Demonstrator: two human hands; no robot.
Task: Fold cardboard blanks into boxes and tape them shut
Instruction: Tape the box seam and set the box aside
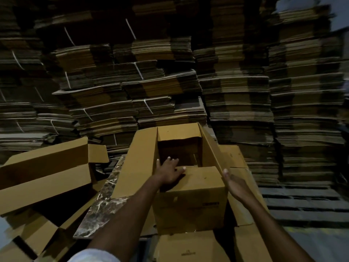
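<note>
Gloom over the stacked blanks (151, 82) behind, edges smeared, only white straps standing out; inside of the box (190, 205) mostly shadow, bottom hard to make out. Both forearms cut off at the lower edge, white sleeve (94, 256) half out of frame. Upright in the middle, the box, top open, long flaps standing, near short flap (200, 176) tipped inward, marbled slab (105, 201) showing beneath its left side. Spread flat, the left hand (170, 173) — fingers straight over the rim into the opening, thumb on the near short flap. Relaxed and wide, the right hand (236, 184), holding nothing, just beside the box's right corner; contact impossible to tell. Dark label (210, 203) on the front wall, small print (186, 253) on cardboard below — both too blurred to read.
</note>
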